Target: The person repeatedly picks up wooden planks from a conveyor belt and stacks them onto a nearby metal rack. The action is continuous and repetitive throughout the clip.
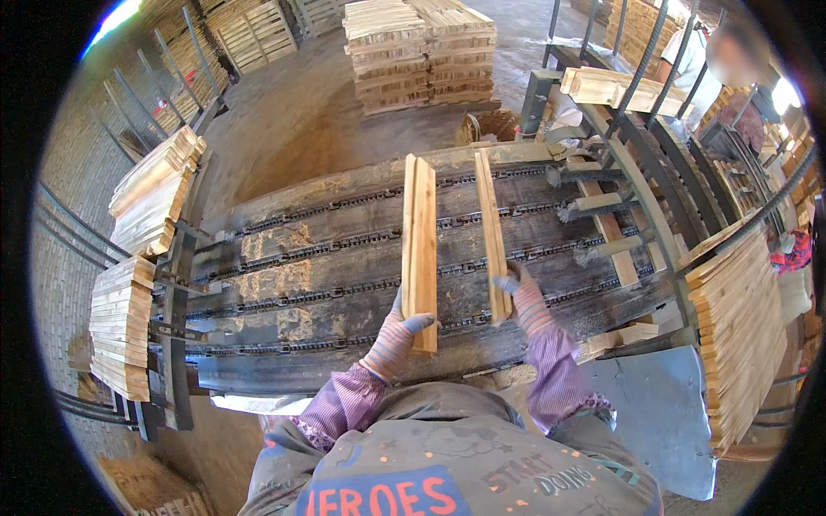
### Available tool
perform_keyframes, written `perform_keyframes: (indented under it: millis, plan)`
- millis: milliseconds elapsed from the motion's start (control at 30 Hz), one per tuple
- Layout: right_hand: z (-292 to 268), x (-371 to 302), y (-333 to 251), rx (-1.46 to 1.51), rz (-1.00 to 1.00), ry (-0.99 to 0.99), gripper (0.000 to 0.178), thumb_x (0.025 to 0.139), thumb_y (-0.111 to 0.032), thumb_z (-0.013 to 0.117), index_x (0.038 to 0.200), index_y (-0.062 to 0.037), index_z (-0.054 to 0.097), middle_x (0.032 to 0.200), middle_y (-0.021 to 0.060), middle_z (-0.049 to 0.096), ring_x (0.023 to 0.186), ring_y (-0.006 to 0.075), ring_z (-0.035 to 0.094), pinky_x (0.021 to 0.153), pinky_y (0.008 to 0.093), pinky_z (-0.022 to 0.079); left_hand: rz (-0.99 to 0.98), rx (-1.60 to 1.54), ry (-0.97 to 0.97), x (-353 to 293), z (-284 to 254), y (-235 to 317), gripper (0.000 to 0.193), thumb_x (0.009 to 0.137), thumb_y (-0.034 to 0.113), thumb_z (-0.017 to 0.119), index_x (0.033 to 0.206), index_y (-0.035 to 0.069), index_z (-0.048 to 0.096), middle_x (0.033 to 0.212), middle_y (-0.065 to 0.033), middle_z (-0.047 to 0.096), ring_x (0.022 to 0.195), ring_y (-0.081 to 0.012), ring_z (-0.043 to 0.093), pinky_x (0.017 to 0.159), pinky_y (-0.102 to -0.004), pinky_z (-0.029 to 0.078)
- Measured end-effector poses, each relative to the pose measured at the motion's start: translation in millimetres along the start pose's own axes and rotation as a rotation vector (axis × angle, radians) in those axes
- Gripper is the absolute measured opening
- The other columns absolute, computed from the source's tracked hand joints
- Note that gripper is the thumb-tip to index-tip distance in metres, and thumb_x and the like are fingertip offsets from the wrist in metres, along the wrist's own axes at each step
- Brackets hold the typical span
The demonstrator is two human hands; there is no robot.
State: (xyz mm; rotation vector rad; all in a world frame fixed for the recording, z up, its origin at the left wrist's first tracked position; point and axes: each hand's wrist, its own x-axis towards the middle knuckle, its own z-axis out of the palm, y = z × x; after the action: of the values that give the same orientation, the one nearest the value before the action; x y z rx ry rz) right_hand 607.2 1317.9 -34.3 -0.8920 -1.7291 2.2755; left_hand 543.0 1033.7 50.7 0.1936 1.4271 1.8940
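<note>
Both hands wear striped knit gloves, with purple striped sleeves above them. My left hand [397, 338] is closed on the near end of a small bundle of wooden slats [419, 245], its thumb over the top. To the right, my right hand [521, 299] grips the near end of a narrow wooden slat [491, 228], which looks turned on its edge. The slats point away from me, side by side with a gap between them. Beneath them is a dark conveyor bed [335, 297] with several chains running across it. The far ends of the slats reach the bed's far side.
Stacked slats stand on a rack at left [122, 327] and at right [736, 344]. A large pile of boards [422, 56] is on the floor beyond, near a wicker basket [489, 126]. Metal rods rise at both sides. A person [710, 82] is at far right. A sheet-metal panel [658, 413] lies near me.
</note>
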Motion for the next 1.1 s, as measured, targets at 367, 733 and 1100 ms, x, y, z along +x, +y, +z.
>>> perform_keyframes:
  millis: [367,733,1100]
  plan:
    - [78,-59,37,0.301,0.247,-0.332,0.041,0.102,-0.026,0.065,0.139,-0.0097,0.055,0.128,0.0071,0.064,0.119,0.0214,0.061,0.103,0.0395,0.050,-0.166,-0.017,-0.106,-19,13,-8,0.103,0.088,0.017,0.083,0.164,0.021,0.013,0.139,-0.0098,0.052,0.122,-0.0229,0.057,0.092,-0.0402,0.059]
    - [147,-70,-10,0.437,0.334,-0.768,0.074,0.084,-0.040,0.084,0.140,-0.0025,0.055,0.133,0.0117,0.066,0.125,0.0252,0.062,0.106,0.0434,0.052,-0.271,-0.354,-0.228,-83,-35,25,0.103,0.085,0.049,0.082,0.163,0.021,0.021,0.146,-0.0130,0.050,0.129,-0.0269,0.057,0.104,-0.0432,0.052]
    - [146,-60,11,-0.608,-0.555,-0.020,0.071,0.068,-0.019,0.094,0.128,-0.0019,0.061,0.128,0.0179,0.069,0.114,0.0346,0.068,0.099,0.0430,0.054,-0.114,0.340,-0.156,-130,-127,5,0.077,0.101,0.032,0.069,0.163,0.010,0.030,0.132,-0.0125,0.063,0.114,-0.0182,0.060,0.101,-0.0336,0.049]
